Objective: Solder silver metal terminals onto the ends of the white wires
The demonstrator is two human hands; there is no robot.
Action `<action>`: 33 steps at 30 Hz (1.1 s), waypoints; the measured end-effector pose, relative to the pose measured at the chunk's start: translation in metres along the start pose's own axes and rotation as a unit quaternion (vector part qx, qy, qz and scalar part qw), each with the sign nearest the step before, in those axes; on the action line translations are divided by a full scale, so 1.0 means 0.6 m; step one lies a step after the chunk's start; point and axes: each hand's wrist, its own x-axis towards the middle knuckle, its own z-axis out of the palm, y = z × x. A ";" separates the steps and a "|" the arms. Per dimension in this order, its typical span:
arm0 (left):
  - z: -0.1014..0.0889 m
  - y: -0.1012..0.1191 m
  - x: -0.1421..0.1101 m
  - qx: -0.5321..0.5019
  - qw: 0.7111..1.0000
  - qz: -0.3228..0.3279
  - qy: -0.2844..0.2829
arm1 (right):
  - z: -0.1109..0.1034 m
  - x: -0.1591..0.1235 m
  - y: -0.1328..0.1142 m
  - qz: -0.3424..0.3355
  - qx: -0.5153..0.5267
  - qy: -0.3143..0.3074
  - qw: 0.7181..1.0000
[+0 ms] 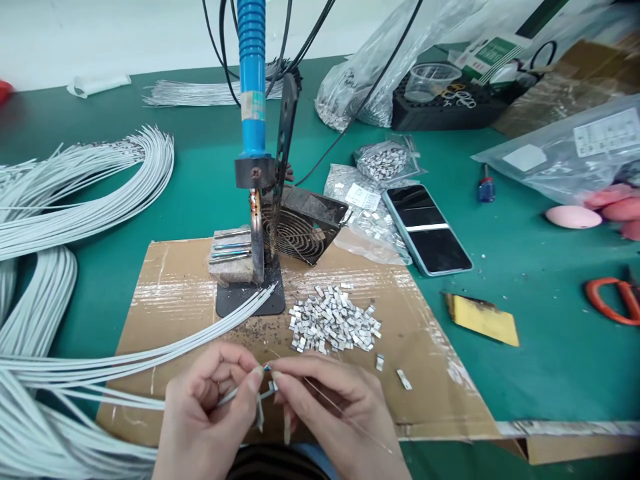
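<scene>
My left hand point(205, 407) is closed in a pinch on a white cable close to its end. Opposite it, my right hand point(340, 407) pinches the cable's tip, where a bit of blue wire point(267, 367) shows between the two hands' fingertips. A small silvery metal piece point(273, 385) sits just below the fingertips, partly hidden. Across my right hand runs a thin, light wire point(325, 398). Several white cables point(175, 353) lie beside my left hand, their ends on the soldering iron's stand base. Beyond my right hand is a pile of small metal pieces point(334, 320).
A blue-handled soldering iron point(253, 80) stands upright, tip down, over cardboard point(165, 280). Behind it is a dark fan point(300, 230). Cable bundles point(145, 180) fill the left. Right are a phone point(427, 230), yellow sponge point(483, 319) and red-handled pliers point(607, 300).
</scene>
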 end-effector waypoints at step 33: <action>-0.001 -0.002 0.006 -0.008 0.999 -0.021 -0.024 | -0.010 0.004 0.020 -0.114 -0.057 0.032 0.991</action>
